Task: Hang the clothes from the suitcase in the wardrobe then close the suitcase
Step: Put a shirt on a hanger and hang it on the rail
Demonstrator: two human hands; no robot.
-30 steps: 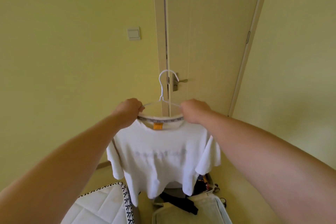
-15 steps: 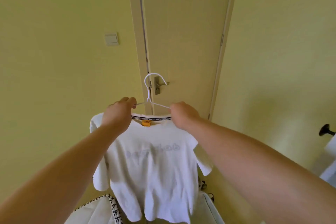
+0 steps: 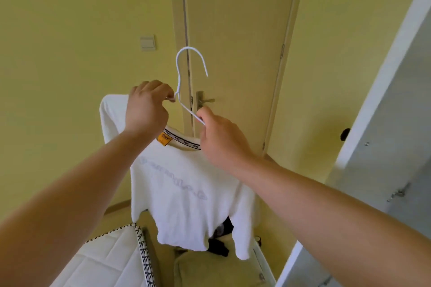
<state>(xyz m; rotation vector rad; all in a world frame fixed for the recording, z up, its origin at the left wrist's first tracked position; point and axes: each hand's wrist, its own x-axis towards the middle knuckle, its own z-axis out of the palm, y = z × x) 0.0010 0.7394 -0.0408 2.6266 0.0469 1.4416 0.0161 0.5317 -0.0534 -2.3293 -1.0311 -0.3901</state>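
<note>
A white T-shirt (image 3: pixel 186 189) with an orange neck label hangs on a thin white wire hanger (image 3: pixel 184 70), held up in front of me and tilted down to the right. My left hand (image 3: pixel 147 107) pinches the hanger's left arm just below the hook. My right hand (image 3: pixel 219 137) grips the hanger's right arm at the shirt's collar. Below the shirt lies the open suitcase (image 3: pixel 233 265), pale green inside, with dark clothes (image 3: pixel 221 237) partly hidden behind the shirt's hem. At the right edge stands the white wardrobe door (image 3: pixel 382 81), open, with the grey inside showing.
A closed cream door (image 3: pixel 235 53) with a metal handle (image 3: pixel 204 100) is straight ahead. A light switch (image 3: pixel 147 42) sits on the yellow wall at left. A white quilted cushion with black stitching (image 3: pixel 112 261) lies at the bottom left. A dark knob (image 3: pixel 344 134) shows by the wardrobe.
The view has swung right, bringing the wardrobe door into sight. The hanger with the shirt rose and tilted, left side higher. Both hands kept their hold.
</note>
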